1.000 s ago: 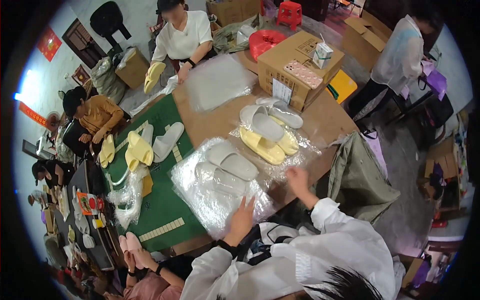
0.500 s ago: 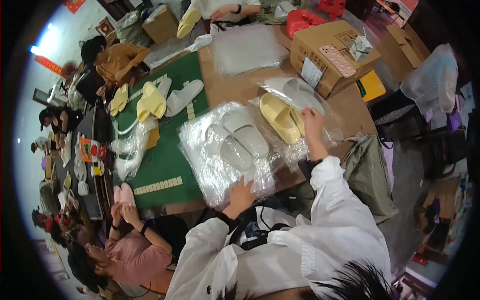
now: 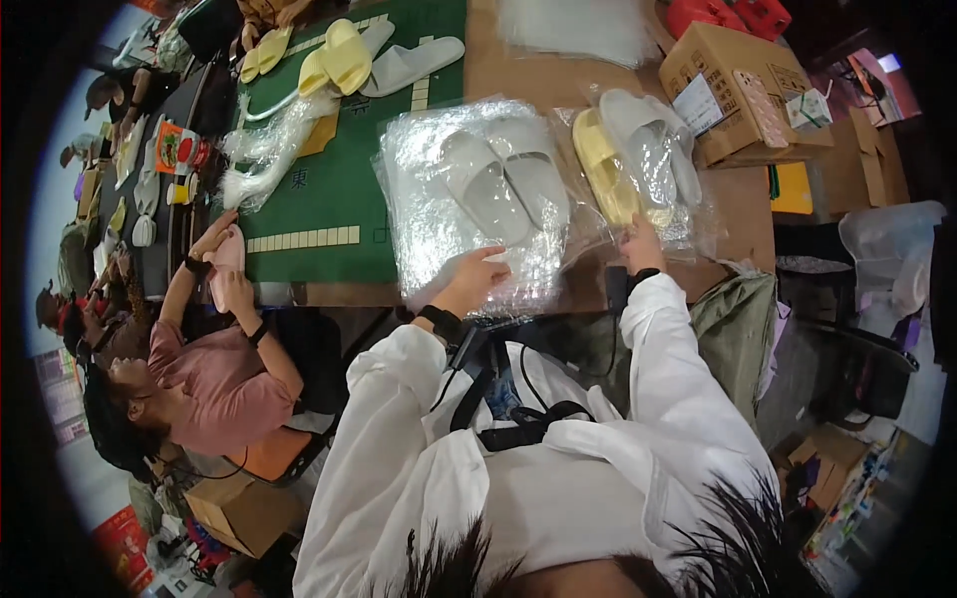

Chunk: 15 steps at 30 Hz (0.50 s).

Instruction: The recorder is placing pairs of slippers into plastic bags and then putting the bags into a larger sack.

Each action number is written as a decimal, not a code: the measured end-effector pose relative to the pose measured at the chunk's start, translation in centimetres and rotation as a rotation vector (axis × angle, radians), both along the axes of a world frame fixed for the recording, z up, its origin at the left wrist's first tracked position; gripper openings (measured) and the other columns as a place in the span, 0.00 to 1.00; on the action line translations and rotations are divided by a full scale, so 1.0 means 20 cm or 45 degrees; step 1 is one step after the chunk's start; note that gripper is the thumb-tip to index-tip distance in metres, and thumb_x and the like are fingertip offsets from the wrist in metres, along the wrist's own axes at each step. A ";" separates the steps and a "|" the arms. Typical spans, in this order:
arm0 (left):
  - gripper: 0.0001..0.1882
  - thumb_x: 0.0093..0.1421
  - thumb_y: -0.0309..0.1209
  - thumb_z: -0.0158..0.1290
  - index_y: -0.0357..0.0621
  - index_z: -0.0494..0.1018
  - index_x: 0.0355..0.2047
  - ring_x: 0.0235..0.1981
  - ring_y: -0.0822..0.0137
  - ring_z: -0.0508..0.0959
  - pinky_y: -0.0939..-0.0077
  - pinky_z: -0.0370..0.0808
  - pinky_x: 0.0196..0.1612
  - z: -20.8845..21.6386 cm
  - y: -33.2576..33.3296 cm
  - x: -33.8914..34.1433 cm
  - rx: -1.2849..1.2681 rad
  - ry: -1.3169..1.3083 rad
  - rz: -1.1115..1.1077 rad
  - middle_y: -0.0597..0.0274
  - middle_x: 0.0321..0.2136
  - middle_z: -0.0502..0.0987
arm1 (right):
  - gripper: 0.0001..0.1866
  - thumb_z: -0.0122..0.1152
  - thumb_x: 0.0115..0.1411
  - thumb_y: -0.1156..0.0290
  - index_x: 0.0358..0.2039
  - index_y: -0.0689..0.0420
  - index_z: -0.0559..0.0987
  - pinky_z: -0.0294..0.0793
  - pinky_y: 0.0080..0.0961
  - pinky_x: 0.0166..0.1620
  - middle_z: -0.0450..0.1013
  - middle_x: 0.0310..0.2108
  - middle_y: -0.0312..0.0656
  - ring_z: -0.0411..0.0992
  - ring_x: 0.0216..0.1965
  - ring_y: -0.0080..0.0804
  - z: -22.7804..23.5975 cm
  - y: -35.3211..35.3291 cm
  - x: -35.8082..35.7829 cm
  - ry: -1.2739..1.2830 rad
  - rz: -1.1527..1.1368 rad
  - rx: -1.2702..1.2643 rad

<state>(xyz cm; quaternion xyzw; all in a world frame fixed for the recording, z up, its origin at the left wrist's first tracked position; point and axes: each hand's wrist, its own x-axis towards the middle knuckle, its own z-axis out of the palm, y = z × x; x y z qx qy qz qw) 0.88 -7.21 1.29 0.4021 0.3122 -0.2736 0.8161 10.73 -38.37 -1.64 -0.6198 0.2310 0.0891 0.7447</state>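
Observation:
A pair of grey slippers (image 3: 503,177) lies side by side on a stack of clear plastic bags (image 3: 419,214). My left hand (image 3: 477,277) rests at the near edge of that stack, fingers apart, holding nothing. To the right, a yellow slipper (image 3: 604,164) lies beside bagged grey slippers (image 3: 653,145), which partly cover what is under them. Shiny clear film wraps this group. My right hand (image 3: 641,244) is closed at the near end of the yellow slipper, its fingertips on the slipper and the film there.
A cardboard box (image 3: 738,90) with a pink phone case and a small carton on it stands at the far right. On the green mat (image 3: 329,214) lie yellow slippers (image 3: 339,60), light grey slippers (image 3: 414,68) and crumpled film. At left a co-worker handles a pink slipper (image 3: 228,267).
My right hand has come from the far right side of the yellow slippers to their near end. The bagged grey slippers now overlap the yellow ones more. The whole view has shifted.

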 end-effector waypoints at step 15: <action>0.14 0.52 0.22 0.49 0.36 0.70 0.41 0.36 0.70 0.72 0.80 0.69 0.41 0.10 -0.08 0.01 0.700 -0.937 -0.373 0.59 0.35 0.74 | 0.04 0.54 0.47 0.73 0.22 0.59 0.71 0.60 0.21 0.18 0.66 0.17 0.37 0.63 0.15 0.26 0.74 0.49 0.13 0.039 -0.404 0.176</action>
